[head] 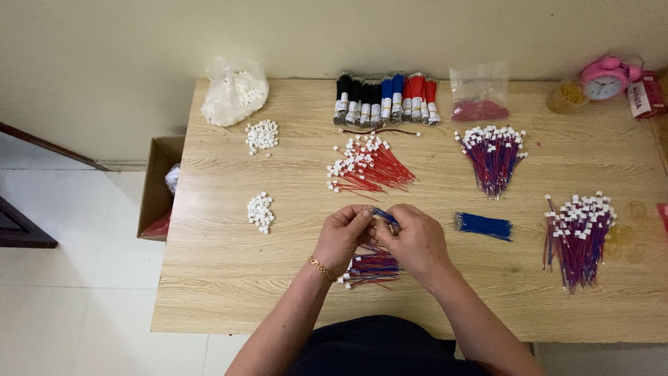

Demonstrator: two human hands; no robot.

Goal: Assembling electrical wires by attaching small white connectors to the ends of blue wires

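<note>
My left hand (342,235) and my right hand (416,240) meet over the middle of the wooden table (229,278). Together they pinch a short blue wire (383,215) between their fingertips. Beneath my hands lies a small bundle of red and blue wires with white connectors (370,268). A loose bunch of blue wires (483,225) rests just right of my right hand. A pile of red wires with white connectors (369,167) lies beyond my hands.
Two heaps of small white connectors (260,212) (261,136) sit at left, a white bag (234,92) behind them. Bundled wire packs (386,99), a bag of pink bits (479,94), two red-blue harness piles (494,157) (577,233), a pink alarm clock (607,78). A cardboard box (158,188) stands on the floor.
</note>
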